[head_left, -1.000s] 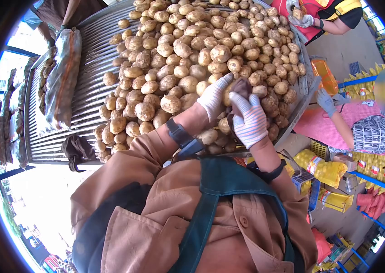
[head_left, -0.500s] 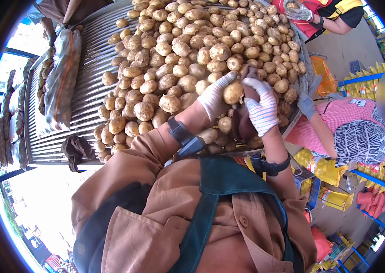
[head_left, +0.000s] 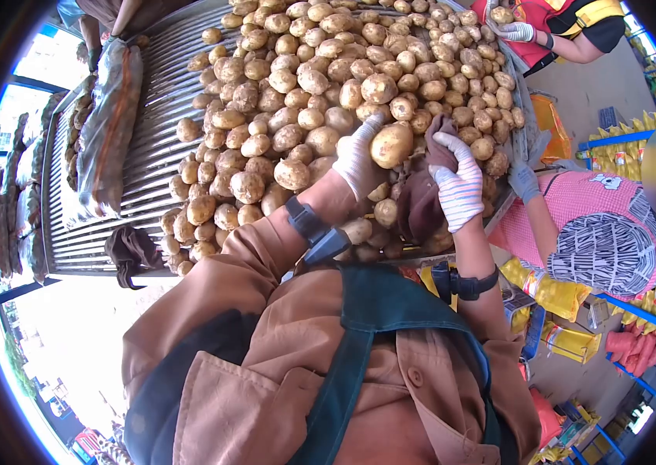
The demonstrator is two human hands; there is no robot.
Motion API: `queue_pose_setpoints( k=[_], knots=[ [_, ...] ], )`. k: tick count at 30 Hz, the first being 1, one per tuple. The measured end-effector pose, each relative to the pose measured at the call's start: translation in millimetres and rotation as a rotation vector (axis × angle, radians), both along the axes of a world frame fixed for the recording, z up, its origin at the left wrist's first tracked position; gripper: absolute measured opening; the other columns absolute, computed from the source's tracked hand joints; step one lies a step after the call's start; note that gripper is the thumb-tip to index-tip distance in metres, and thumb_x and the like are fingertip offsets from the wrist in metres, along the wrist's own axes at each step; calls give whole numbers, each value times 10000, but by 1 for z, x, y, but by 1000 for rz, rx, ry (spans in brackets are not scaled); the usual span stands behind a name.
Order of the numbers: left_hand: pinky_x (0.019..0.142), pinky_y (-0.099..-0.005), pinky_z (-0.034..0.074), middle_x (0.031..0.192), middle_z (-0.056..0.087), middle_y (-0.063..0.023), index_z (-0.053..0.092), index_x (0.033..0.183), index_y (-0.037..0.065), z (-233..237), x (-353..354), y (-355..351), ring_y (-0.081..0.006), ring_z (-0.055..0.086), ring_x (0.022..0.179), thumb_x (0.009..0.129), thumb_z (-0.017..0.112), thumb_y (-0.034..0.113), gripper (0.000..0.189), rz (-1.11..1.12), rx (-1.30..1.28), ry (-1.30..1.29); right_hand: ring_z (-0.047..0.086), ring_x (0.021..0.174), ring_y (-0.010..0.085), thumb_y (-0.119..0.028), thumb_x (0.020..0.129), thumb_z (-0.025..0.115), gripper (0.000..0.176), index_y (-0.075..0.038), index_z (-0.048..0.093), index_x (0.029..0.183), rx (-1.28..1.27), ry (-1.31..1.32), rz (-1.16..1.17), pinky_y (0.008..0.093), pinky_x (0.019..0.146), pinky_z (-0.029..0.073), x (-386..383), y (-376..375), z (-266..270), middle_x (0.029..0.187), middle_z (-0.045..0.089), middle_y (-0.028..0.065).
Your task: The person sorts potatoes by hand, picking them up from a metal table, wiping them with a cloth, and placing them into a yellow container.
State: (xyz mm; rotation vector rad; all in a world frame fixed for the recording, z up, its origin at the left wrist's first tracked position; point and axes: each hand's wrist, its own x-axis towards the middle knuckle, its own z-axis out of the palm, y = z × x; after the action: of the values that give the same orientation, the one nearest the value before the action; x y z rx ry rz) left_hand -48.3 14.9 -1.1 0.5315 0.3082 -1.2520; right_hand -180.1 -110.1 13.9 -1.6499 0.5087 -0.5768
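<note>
A large round potato is in my left hand, which wears a white glove, its fingers curled behind the potato. My right hand, in a white striped glove, grips a dark brown cloth that hangs down beside the potato. Both hands are over a wide heap of potatoes, some with soil on their skins. The potato and the cloth are close together, between the two hands.
The heap lies on a slatted metal table. A filled mesh sack and another dark cloth are at its left. A person in pink stands at the right, another person holds a potato at top right. Yellow bags stand beyond.
The potato and my left hand have moved slightly left and up, away from the cloth. My right hand has shifted a little right, and more of the cloth shows.
</note>
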Motion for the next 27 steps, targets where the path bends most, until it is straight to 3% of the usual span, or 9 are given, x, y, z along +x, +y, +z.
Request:
queue_pose_setpoints(
  k=[3,5,8,9,13,18,20,24,27],
  knots=[
    [695,-343,542,910,688,-66,650,1025,90,38,-13,-1,-210,638,745,918,581,525,453,-18,82,-127,575,1125,192,128,765,605,448,-26,602,1186,-72,-38,77,307,1024,437,9,27,18,1173,601,85],
    [725,-341,548,914,687,-69,650,1017,95,-2,-2,-10,-207,642,753,914,575,544,466,43,59,-67,582,1057,181,87,747,630,389,-31,613,1118,-140,-46,107,311,992,442,1,38,3,1095,624,71],
    [889,-367,510,1042,666,-100,631,1122,93,-3,8,-3,-223,626,943,914,539,580,538,45,72,-6,595,1042,180,86,743,629,385,-37,625,1107,-89,-4,412,308,979,450,-14,50,-1,1041,641,56],
    [925,-374,494,1069,660,-104,623,1151,92,-11,10,-4,-228,618,986,917,532,582,551,73,67,-14,599,1051,178,85,736,630,415,-24,627,1137,-116,20,402,309,988,453,-17,49,-1,1058,649,65],
    [989,-359,443,1152,648,-89,598,1240,100,-28,8,-13,-234,592,1025,922,523,590,588,100,56,-82,578,1129,197,73,744,653,533,6,584,1268,425,81,46,314,1032,440,-8,33,11,1217,618,100],
    [848,-372,507,1167,652,-85,513,1391,110,18,-2,4,-217,630,1014,957,581,483,576,-46,361,-701,564,1185,215,90,772,641,612,7,498,1361,289,-78,36,330,1054,435,-3,33,-1,1312,562,112],
    [842,-342,505,1197,630,-82,480,1415,110,0,10,8,-199,603,1013,983,536,488,577,-133,240,-813,559,1205,217,95,780,637,600,14,497,1357,341,-209,65,342,1055,440,-5,32,-5,1314,560,111],
    [798,-303,521,1134,625,-75,501,1338,52,9,17,16,-151,590,978,978,549,485,565,-196,41,-679,618,1124,303,109,826,610,456,-31,584,1259,-581,-51,57,357,960,517,-7,30,15,1253,590,182],
    [709,-266,516,1085,633,-71,524,1271,49,7,14,19,-146,600,931,979,544,477,518,-177,61,-730,610,1110,361,95,779,616,540,-69,587,1292,-726,15,188,394,938,522,-8,33,10,1186,616,185]
  ],
)
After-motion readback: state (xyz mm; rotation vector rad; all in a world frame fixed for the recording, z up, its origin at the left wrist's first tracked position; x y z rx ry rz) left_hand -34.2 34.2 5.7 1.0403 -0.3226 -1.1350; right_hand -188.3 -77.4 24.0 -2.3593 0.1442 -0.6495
